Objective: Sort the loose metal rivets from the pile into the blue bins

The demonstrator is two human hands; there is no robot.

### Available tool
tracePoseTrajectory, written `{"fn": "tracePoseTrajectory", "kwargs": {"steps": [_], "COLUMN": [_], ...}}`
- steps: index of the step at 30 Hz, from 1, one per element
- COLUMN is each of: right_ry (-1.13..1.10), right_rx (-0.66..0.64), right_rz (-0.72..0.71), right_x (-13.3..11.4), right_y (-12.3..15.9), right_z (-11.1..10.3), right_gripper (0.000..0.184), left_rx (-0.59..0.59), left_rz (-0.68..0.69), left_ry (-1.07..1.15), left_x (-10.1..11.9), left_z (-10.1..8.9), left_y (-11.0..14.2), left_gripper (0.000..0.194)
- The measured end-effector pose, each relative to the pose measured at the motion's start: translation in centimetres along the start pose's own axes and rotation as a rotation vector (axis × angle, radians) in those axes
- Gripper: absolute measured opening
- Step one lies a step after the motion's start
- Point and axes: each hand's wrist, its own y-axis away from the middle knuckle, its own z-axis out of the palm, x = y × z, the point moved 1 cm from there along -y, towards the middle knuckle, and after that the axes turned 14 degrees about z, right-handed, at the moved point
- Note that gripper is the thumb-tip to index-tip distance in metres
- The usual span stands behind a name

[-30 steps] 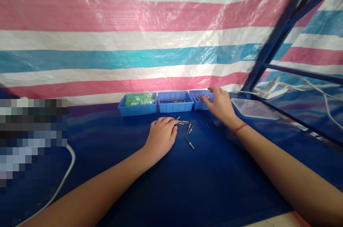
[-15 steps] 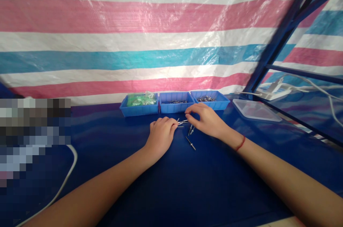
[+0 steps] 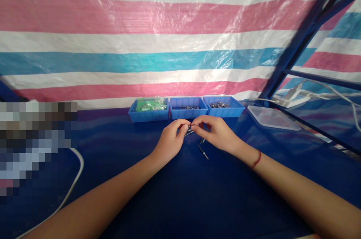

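My left hand (image 3: 170, 139) and my right hand (image 3: 216, 131) meet fingertip to fingertip over the blue table, just in front of the trays. Both pinch small metal pins (image 3: 189, 130) between thumb and fingers; the exact piece in each is too small to tell apart. A loose pin (image 3: 203, 151) lies on the cloth below my right hand, with another pin (image 3: 202, 140) partly hidden by that hand. A red string circles my right wrist.
Three blue trays stand in a row at the back: the left tray (image 3: 149, 110) holds green parts, the middle tray (image 3: 188, 107) and right tray (image 3: 223, 106) hold metal parts. A clear plastic lid (image 3: 272, 117) lies right. A white cable (image 3: 73, 180) curves at left. Striped tarp behind.
My right hand came back from the right tray to the middle and now meets my left hand, which has lifted its fingers off the cloth into a pinch.
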Motion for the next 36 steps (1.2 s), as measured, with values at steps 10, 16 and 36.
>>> {"fn": "tracePoseTrajectory", "kwargs": {"steps": [10,16,36], "right_ry": [-0.043,-0.04,-0.177], "right_rx": [0.037,0.06,0.308], "right_rz": [0.01,-0.009,0.361], "right_x": [-0.4,-0.6,4.3], "right_y": [0.2,0.2,-2.0], "right_z": [-0.2,-0.3,-1.9], "right_gripper": [0.011,0.01,0.029], "left_rx": [-0.006,0.007,-0.101], "left_rz": [0.012,0.043,-0.051], "left_ry": [0.008,0.003,-0.452], "left_x": [0.3,0.5,0.9], "left_z": [0.3,0.1,0.3], "left_y": [0.0,0.0,0.8], "left_gripper": [0.016,0.011,0.021]}}
